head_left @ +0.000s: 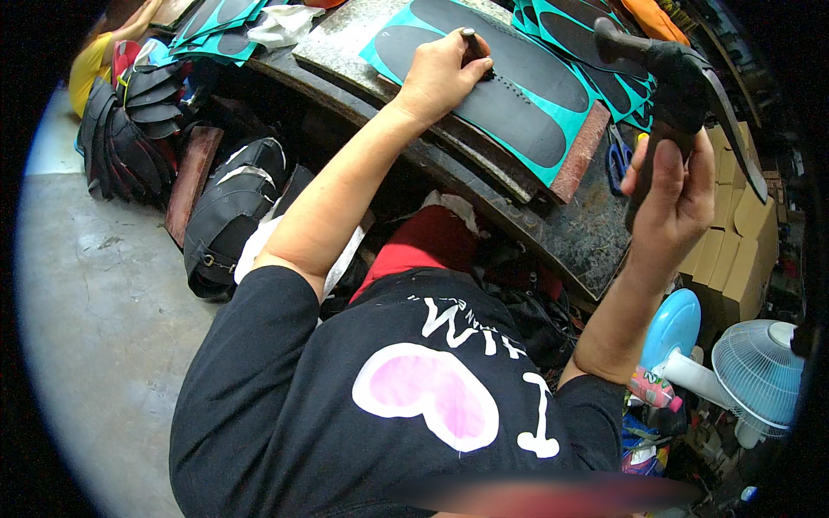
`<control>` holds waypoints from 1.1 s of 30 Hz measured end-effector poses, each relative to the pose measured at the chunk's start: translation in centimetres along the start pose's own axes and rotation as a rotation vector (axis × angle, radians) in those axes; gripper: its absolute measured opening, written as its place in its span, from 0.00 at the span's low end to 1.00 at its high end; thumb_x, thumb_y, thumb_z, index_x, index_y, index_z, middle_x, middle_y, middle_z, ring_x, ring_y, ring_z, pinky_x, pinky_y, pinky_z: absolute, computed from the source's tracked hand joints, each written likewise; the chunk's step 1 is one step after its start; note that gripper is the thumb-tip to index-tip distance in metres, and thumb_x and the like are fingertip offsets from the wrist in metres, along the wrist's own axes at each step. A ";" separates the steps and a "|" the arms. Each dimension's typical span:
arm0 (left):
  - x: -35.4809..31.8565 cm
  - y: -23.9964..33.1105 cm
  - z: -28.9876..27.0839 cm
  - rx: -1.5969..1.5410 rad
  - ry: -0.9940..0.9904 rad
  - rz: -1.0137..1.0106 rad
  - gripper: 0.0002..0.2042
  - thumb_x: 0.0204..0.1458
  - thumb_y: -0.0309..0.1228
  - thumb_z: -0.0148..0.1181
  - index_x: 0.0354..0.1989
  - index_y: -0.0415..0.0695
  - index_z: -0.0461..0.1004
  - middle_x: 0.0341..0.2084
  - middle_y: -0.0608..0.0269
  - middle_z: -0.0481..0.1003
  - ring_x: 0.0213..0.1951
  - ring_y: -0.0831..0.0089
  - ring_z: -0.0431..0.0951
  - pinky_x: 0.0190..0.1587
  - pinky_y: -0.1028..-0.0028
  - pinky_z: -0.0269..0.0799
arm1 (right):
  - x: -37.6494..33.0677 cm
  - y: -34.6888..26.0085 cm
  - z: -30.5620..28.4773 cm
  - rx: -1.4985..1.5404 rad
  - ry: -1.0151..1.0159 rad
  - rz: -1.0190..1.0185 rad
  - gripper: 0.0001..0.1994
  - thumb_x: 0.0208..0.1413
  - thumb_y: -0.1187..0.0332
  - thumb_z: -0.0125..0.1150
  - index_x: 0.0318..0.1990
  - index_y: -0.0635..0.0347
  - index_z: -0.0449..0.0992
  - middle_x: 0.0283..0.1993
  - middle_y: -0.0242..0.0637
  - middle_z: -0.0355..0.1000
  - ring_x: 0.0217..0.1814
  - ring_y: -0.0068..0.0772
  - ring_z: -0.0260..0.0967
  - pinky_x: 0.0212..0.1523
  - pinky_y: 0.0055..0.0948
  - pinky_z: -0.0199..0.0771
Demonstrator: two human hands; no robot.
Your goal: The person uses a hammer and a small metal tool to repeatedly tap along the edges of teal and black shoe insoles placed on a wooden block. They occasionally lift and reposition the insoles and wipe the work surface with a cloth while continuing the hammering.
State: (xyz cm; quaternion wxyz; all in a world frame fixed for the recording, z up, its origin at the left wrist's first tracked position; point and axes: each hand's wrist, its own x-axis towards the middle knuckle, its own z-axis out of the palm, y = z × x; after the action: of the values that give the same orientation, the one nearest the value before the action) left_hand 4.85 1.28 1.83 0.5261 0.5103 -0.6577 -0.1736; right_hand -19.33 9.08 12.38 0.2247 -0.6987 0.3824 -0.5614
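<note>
My left hand (440, 78) is closed around a short dark punch (469, 34), held over a teal sheet (555, 175) with long black oval sole shapes. A line of small dark marks (515, 87) runs along the sheet beside my fingers. The punch's lower tip is hidden by the hand. My right hand (678, 186) grips the handle of a dark hammer (678, 78), raised at the right above the bench. Its head has a knob-like face on one side and a long curved claw on the other. Under the sheet lies a reddish-brown board (580, 155).
Blue-handled scissors (617, 162) lie beside the board. More teal sheets (596, 78) are stacked at the back. A fan (756, 375) and cardboard boxes (725, 250) stand at right. Bundled black pieces (129, 138) sit at left, near a person in yellow (89, 73).
</note>
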 end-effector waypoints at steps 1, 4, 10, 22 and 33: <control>0.0 0.4 0.1 0.087 -0.023 0.095 0.07 0.52 0.29 0.62 0.35 0.40 0.73 0.26 0.52 0.79 0.32 0.59 0.81 0.36 0.67 0.76 | -0.1 0.1 0.5 0.035 0.020 -0.012 0.19 0.62 0.65 0.60 0.57 0.64 0.70 0.29 0.33 0.73 0.25 0.17 0.67 0.24 0.19 0.67; -0.3 1.2 1.1 0.441 -0.126 0.311 0.07 0.53 0.28 0.60 0.35 0.41 0.70 0.26 0.46 0.76 0.34 0.49 0.78 0.35 0.62 0.75 | -0.4 2.3 2.3 -0.617 -0.207 -0.082 0.21 0.60 0.54 0.60 0.53 0.59 0.73 0.40 0.51 0.77 0.40 0.49 0.78 0.39 0.37 0.75; -0.3 -0.2 1.1 -0.335 0.065 -0.206 0.06 0.56 0.25 0.60 0.38 0.37 0.72 0.28 0.64 0.79 0.34 0.81 0.80 0.37 0.77 0.78 | -1.0 3.9 -1.0 -0.443 -0.086 0.181 0.19 0.61 0.56 0.59 0.55 0.56 0.74 0.35 0.41 0.78 0.32 0.33 0.75 0.34 0.29 0.73; -0.8 1.2 1.9 0.295 -0.058 0.291 0.08 0.53 0.28 0.62 0.38 0.41 0.71 0.27 0.50 0.78 0.31 0.55 0.80 0.33 0.64 0.76 | -1.6 3.4 1.6 -0.520 -0.171 0.134 0.20 0.60 0.53 0.59 0.53 0.56 0.74 0.39 0.49 0.77 0.40 0.50 0.77 0.39 0.37 0.75; -0.7 1.1 1.7 -0.044 -0.087 0.072 0.07 0.54 0.28 0.63 0.38 0.38 0.74 0.28 0.59 0.80 0.32 0.78 0.80 0.37 0.76 0.75 | -1.2 -0.7 -1.6 -0.075 0.098 0.007 0.17 0.61 0.65 0.60 0.56 0.60 0.72 0.27 0.29 0.70 0.22 0.12 0.61 0.22 0.13 0.60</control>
State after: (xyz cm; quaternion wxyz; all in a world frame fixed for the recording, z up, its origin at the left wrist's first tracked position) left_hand 2.78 1.76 1.65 0.5141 0.4667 -0.6938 -0.1911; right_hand -20.76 10.65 12.65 0.1811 -0.6769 0.4161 -0.5795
